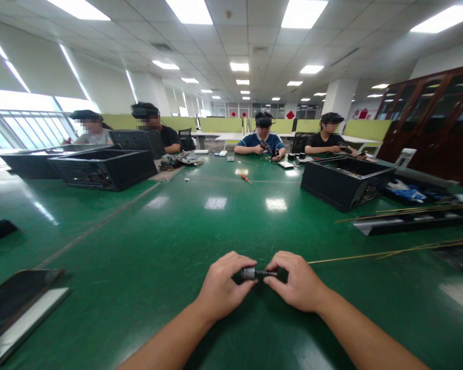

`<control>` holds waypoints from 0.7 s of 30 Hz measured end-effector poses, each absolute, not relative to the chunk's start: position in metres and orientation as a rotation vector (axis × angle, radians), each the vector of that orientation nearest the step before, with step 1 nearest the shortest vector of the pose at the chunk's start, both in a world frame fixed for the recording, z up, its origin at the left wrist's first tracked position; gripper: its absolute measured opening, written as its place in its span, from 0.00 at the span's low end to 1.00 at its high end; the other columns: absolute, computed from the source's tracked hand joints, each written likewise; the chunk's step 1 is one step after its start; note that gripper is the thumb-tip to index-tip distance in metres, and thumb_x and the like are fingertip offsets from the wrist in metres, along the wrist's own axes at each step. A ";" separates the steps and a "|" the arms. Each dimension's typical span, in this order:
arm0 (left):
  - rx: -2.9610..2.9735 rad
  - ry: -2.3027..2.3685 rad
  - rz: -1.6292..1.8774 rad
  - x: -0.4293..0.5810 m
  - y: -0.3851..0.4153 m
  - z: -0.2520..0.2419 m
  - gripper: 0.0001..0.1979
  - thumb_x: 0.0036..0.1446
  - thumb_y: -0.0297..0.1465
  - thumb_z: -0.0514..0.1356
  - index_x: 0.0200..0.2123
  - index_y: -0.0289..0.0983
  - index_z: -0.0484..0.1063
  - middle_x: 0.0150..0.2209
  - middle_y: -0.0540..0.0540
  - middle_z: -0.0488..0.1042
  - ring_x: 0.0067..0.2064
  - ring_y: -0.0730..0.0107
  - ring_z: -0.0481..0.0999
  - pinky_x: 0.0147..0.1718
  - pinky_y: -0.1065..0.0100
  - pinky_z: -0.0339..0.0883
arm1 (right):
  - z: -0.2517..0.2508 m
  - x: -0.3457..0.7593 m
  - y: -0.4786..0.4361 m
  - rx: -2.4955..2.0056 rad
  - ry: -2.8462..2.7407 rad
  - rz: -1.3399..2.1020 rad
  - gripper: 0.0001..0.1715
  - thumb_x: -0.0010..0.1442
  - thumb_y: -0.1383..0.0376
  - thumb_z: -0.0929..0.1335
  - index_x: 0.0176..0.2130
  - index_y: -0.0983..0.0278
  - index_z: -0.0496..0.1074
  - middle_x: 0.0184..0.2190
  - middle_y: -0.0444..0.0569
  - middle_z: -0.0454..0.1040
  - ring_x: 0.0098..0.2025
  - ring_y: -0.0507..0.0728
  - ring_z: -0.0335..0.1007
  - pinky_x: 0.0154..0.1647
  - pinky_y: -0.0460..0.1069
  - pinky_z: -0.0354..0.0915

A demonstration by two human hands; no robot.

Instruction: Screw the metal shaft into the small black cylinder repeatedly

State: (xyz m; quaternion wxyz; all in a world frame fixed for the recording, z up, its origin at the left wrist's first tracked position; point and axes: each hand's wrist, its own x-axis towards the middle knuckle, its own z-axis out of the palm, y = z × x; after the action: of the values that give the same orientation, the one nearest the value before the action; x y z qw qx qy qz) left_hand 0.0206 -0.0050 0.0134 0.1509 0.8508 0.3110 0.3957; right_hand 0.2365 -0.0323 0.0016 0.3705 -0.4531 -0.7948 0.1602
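Note:
A small dark cylindrical part [249, 273] with a thin ribbed shaft lies level between my two hands, just above the green table [200, 226]. My left hand [224, 285] is closed round its thick grey end, thumb below and fingers above. At the other side, my right hand [298, 282] pinches the thin shaft near its tip between thumb and forefinger. What exactly the part is cannot be made out.
Black computer cases [104, 169] stand at the far left, another case [343, 180] at the right. An orange screwdriver [246, 178] lies mid-table. Thin rods [355, 258] are at right, a dark panel [19, 293] at left. Several people sit opposite.

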 end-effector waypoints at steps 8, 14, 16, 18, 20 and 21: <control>2.437 0.892 1.142 0.019 -0.003 0.011 0.13 0.50 0.25 0.66 0.41 0.40 0.75 0.37 0.46 0.79 0.38 0.66 0.76 0.39 0.64 0.70 | 0.006 0.242 -0.033 -1.172 -2.046 0.410 0.04 0.53 0.68 0.72 0.31 0.62 0.72 0.29 0.45 0.73 0.34 0.55 0.69 0.37 0.49 0.61; 2.431 0.910 1.134 0.019 -0.003 0.010 0.14 0.49 0.25 0.66 0.41 0.41 0.75 0.37 0.47 0.79 0.38 0.67 0.76 0.39 0.64 0.70 | 0.005 0.244 -0.031 -1.169 -2.037 0.389 0.06 0.51 0.71 0.71 0.31 0.62 0.71 0.29 0.45 0.74 0.34 0.55 0.69 0.37 0.49 0.61; 2.433 0.913 1.138 0.019 -0.003 0.011 0.14 0.49 0.25 0.66 0.41 0.41 0.75 0.37 0.47 0.79 0.38 0.67 0.76 0.39 0.63 0.71 | 0.004 0.244 -0.030 -1.163 -2.035 0.384 0.06 0.51 0.72 0.71 0.30 0.62 0.71 0.29 0.45 0.74 0.34 0.55 0.69 0.37 0.49 0.61; 2.430 0.913 1.144 0.019 -0.003 0.011 0.14 0.49 0.25 0.66 0.41 0.40 0.75 0.37 0.47 0.79 0.38 0.67 0.76 0.39 0.63 0.71 | 0.004 0.244 -0.030 -1.161 -2.036 0.376 0.06 0.51 0.71 0.71 0.30 0.62 0.71 0.29 0.45 0.74 0.34 0.56 0.69 0.37 0.50 0.61; 2.425 0.914 1.148 0.019 -0.003 0.011 0.14 0.50 0.25 0.65 0.41 0.40 0.75 0.37 0.46 0.79 0.38 0.66 0.76 0.39 0.63 0.71 | 0.003 0.245 -0.030 -1.164 -2.037 0.362 0.06 0.51 0.71 0.71 0.31 0.62 0.71 0.29 0.45 0.74 0.34 0.56 0.69 0.37 0.50 0.62; 2.423 0.916 1.148 0.019 -0.003 0.011 0.14 0.50 0.25 0.65 0.41 0.40 0.75 0.37 0.46 0.79 0.38 0.66 0.76 0.39 0.63 0.71 | 0.003 0.245 -0.030 -1.166 -2.040 0.358 0.06 0.51 0.71 0.72 0.31 0.62 0.71 0.29 0.45 0.74 0.34 0.56 0.69 0.37 0.50 0.62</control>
State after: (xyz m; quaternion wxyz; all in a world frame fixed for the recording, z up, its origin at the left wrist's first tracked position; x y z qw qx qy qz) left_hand 0.0193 -0.0032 0.0114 0.1535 0.8451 0.3194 0.4003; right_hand 0.2453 -0.0295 0.0034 0.3734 -0.4551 -0.7962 0.1396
